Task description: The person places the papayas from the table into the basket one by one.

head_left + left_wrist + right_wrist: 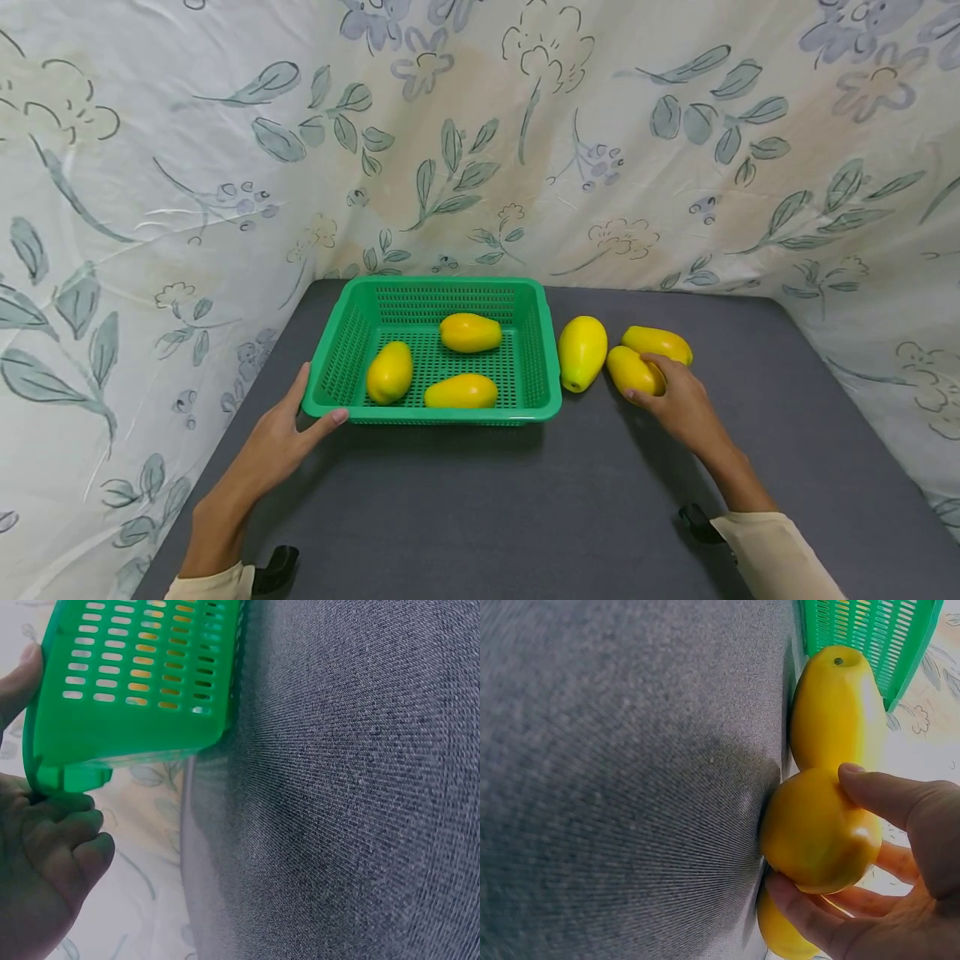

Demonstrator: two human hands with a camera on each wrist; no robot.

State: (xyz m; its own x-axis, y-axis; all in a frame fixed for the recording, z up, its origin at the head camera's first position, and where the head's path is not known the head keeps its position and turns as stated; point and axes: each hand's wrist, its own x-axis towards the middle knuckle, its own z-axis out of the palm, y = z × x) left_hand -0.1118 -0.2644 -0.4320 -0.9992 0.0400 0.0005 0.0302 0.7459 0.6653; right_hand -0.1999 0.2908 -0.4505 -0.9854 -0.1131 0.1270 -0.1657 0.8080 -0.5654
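My left hand [272, 450] grips the near left corner of a green plastic basket [442, 414], thumb on the rim and the other fingers curled at its outer side. Inside the basket lie three yellow oblong fruits, one at the left [390, 372], one at the back [470, 332] and one at the front [461, 391]. To the basket's right, my right hand [678, 404] holds another yellow oblong fruit [817, 832] between thumb and fingers, low over the table. Beside it lie a yellow fruit [582, 354] near the basket and one behind [658, 342], partly covered by the hand.
A dark grey table [480, 508] lies under everything. Pale floral cloth [480, 150] hangs behind the table and along both its sides. Black bands [276, 570] sit at both wrists, by the cream sleeves.
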